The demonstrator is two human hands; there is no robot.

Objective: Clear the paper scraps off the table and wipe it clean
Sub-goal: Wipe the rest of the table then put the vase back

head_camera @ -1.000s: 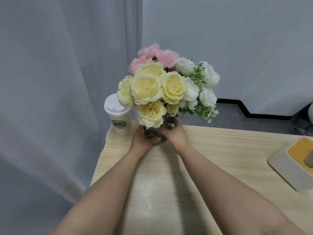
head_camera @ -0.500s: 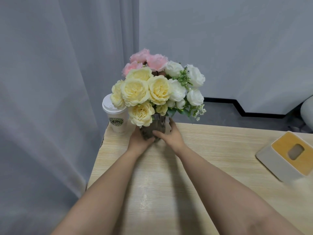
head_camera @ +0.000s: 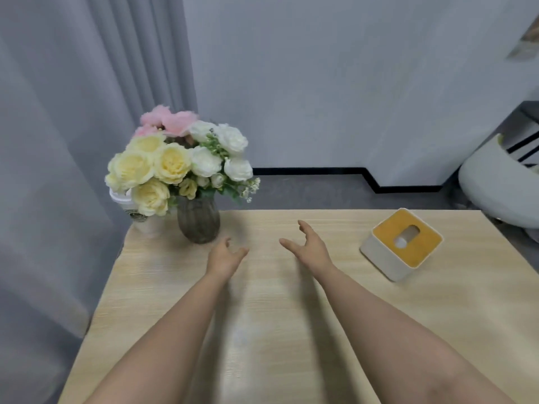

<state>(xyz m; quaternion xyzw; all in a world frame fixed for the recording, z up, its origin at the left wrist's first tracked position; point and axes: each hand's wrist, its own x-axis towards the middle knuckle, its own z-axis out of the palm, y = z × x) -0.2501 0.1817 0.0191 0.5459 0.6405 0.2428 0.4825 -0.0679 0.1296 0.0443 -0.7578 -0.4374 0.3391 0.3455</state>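
Observation:
The light wooden table (head_camera: pixel 262 301) fills the lower half of the view. I see no paper scraps and no cloth on it. My left hand (head_camera: pixel 223 256) hovers over the table just right of the glass vase (head_camera: pixel 198 221), fingers loosely spread and empty. My right hand (head_camera: pixel 309 243) is further right over the table's middle, fingers straight and apart, holding nothing. The vase of yellow, white and pink flowers (head_camera: pixel 175 161) stands at the far left corner, free of both hands.
A white lidded paper cup (head_camera: pixel 144 217) stands behind the vase at the left edge. A white tissue box with a yellow top (head_camera: pixel 401 247) sits at the right. Grey curtain on the left, wall behind, a white chair (head_camera: pixel 495 188) beyond the right corner.
Both hands have let go of the vase and pulled back to the right, away from it. The view has shifted right, so the vase now stands at the far left.

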